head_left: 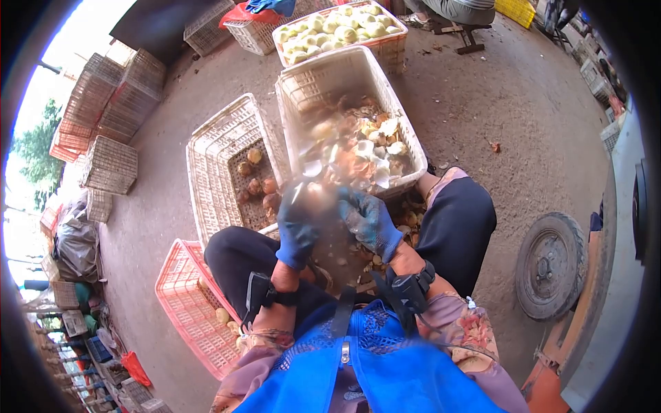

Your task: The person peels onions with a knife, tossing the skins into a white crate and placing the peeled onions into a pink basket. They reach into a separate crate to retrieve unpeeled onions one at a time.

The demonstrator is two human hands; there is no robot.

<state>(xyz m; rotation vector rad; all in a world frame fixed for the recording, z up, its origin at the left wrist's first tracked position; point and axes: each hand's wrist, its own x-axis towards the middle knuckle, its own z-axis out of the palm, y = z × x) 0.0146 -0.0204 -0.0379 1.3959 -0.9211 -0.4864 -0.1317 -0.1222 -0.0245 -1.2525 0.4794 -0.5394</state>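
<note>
In the middle of the head view my left hand (pixel 297 224), in a blue glove, is closed round an onion (pixel 318 197) that shows blurred and pale. Close by on the right is my gloved right hand (pixel 372 221), its fingers curled together; whatever they grip is hidden by blur. Just beyond both hands a white plastic crate (pixel 406 131) holds onion skins and pale onion pieces (pixel 375 148). Left of it stands another white crate (pixel 206 186) with several unpeeled brown onions (pixel 255 186) at its bottom.
A pink crate (pixel 182 303) with some onions stands by my left leg. Farther off is a crate full of peeled onions (pixel 337 31). Stacked crates (pixel 96 103) line the left; a wheel (pixel 551 266) is at right. Another person's leg (pixel 465 10) shows at the top.
</note>
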